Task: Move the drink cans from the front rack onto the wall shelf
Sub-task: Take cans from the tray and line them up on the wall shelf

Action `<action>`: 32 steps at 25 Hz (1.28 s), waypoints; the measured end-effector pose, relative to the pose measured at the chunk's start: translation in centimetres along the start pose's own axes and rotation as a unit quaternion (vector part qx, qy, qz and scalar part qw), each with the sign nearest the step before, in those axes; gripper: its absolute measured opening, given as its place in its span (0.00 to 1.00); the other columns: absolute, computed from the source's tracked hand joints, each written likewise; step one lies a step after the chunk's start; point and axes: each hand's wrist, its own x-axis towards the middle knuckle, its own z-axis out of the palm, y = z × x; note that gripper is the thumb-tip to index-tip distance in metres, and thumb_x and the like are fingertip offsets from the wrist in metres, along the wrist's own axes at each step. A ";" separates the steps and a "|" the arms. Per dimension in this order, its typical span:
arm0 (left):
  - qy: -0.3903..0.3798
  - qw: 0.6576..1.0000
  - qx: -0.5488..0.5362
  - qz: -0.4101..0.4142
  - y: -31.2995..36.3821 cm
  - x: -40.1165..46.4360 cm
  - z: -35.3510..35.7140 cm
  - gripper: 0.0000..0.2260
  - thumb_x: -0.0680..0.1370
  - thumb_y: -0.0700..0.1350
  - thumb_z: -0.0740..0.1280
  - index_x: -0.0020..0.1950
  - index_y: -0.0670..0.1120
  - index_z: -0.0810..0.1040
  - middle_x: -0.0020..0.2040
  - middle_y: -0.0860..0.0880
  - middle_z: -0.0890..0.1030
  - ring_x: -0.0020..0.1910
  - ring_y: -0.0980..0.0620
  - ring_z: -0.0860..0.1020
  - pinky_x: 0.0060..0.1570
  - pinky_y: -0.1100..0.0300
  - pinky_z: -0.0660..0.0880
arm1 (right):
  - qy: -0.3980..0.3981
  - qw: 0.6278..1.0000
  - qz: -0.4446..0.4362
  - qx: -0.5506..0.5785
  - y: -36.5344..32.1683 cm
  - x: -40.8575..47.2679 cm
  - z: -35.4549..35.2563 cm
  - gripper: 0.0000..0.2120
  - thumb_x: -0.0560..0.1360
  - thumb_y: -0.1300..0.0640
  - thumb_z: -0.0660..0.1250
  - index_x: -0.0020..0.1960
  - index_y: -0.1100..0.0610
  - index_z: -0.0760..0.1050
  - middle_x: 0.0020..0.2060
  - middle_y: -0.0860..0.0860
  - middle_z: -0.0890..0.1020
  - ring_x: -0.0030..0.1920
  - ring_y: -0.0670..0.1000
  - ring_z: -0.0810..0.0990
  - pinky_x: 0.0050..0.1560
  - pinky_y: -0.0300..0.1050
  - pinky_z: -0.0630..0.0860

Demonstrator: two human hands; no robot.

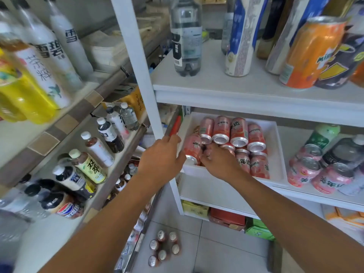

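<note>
View: head camera, looking down at both hands in front of a white rack (256, 95).
Tray: white tray (275, 154) sits on the rack's middle level, its left front corner jutting past the rack post (137, 66).
Cans: pink cans (239, 133) lie on their sides in the tray, stacked in two layers, silver ends facing the camera.
Left hand: left hand (161, 156) rests on the tray's left front corner, fingers curled over the rim; grip is closed on the tray edge.
Right hand: right hand (218, 162) reaches into the tray, fingers bent among the front cans beside the leftmost can (193, 147); fingertips are hidden, so I cannot tell whether the grip has a can.
Loose cans: more pink cans (319, 174) stand clustered on the same level, right of the tray.
Upper level: clear bottle (186, 36) and orange can (313, 54) stand upright, well apart.
Wall shelf: wall shelf (59, 123) at left carries bottles (94, 148) on several levels; the view is blurred there.
Floor: six can tops (163, 247) clustered on the tiles below the hands.
</note>
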 end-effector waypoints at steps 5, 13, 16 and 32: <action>-0.030 0.999 0.012 -0.027 -0.1 1.9 1.2 0.15 0.80 0.53 0.58 0.65 0.50 0.70 0.61 0.51 0.77 0.57 0.47 0.76 0.48 0.50 0.77 | -0.011 0.991 0.033 0.129 0.1 4.4 2.0 0.17 0.77 0.49 0.63 0.65 0.50 0.70 0.49 0.47 0.81 0.43 0.51 0.79 0.45 0.42 0.73; -0.061 0.996 0.024 -0.061 -1.4 2.8 2.0 0.17 0.79 0.52 0.59 0.66 0.49 0.70 0.58 0.49 0.77 0.53 0.46 0.77 0.45 0.49 0.78 | -0.066 0.957 0.137 0.247 -0.2 7.6 5.9 0.47 0.71 0.38 0.72 0.77 0.56 0.50 0.60 0.53 0.79 0.59 0.57 0.79 0.55 0.46 0.75; -0.059 0.996 0.024 -0.057 -1.7 2.8 1.8 0.16 0.79 0.51 0.59 0.64 0.48 0.70 0.55 0.47 0.77 0.51 0.46 0.77 0.44 0.46 0.78 | -0.065 0.947 0.156 0.273 0.0 7.9 5.6 0.43 0.72 0.46 0.72 0.77 0.56 0.52 0.56 0.52 0.78 0.54 0.56 0.78 0.54 0.48 0.76; -0.038 0.801 -0.569 -0.180 -3.1 -2.4 -2.4 0.15 0.79 0.54 0.62 0.58 0.45 0.79 0.50 0.50 0.85 0.50 0.54 0.83 0.45 0.64 0.78 | -0.252 0.691 0.005 0.678 -7.0 -2.5 -1.3 0.24 0.74 0.58 0.53 0.67 0.62 0.70 0.51 0.59 0.82 0.49 0.58 0.81 0.52 0.58 0.77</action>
